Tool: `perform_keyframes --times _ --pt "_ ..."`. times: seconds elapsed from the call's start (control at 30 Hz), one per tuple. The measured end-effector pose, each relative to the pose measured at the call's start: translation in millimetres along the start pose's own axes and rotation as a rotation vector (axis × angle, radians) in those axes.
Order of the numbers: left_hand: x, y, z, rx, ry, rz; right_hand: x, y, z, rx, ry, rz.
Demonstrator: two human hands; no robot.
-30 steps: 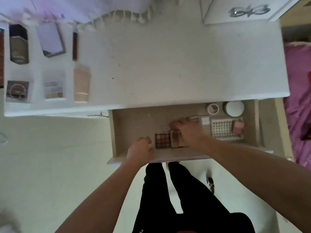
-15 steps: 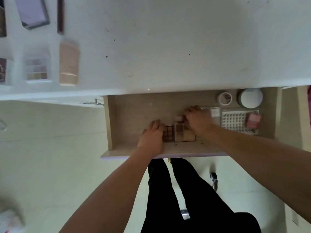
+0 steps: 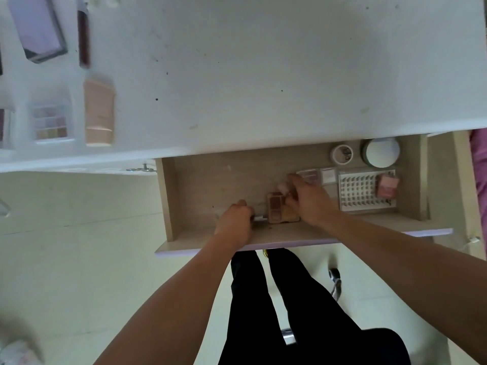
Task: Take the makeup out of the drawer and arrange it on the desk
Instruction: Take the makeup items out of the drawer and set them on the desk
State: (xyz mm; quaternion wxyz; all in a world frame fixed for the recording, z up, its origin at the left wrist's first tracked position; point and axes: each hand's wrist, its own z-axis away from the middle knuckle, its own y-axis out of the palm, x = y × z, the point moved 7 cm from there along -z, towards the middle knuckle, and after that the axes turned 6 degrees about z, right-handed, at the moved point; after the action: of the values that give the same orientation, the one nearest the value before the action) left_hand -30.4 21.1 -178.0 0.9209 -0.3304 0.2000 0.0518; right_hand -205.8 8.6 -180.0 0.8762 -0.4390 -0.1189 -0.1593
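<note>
Left hand point(image 3: 234, 222) curled round a small item point(image 3: 258, 218), mostly hidden, only a pale edge shows. Right hand point(image 3: 308, 200) covers part of the brown eyeshadow palette point(image 3: 276, 209) in the drawer point(image 3: 210, 185); can't tell its grip.

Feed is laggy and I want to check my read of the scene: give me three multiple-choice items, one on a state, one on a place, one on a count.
1. The drawer is: A shut, B open, C lifted out.
2. The pink tube lies: A on the desk, B in the drawer, C on the floor.
3. Round containers at the drawer's back: A one, B two, C four.

1 B: its inside shows.
2 A: it lies on the desk's left part.
3 B: a jar and a white compact.
</note>
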Motion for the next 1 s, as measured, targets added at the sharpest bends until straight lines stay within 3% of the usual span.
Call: perform_keyframes --times 0.4,0.63,1.0 --pt "16 -119 79 -0.294 -0.086 0.286 60 -64 30 0.099 -0.123 -0.141" --pt "23 -224 111 -0.461 -0.109 0.410 103 -125 35 0.014 -0.141 -0.221" --pt "59 -315 59 -0.342 -0.046 0.221 168 -196 -24 -0.126 -0.047 -0.207"
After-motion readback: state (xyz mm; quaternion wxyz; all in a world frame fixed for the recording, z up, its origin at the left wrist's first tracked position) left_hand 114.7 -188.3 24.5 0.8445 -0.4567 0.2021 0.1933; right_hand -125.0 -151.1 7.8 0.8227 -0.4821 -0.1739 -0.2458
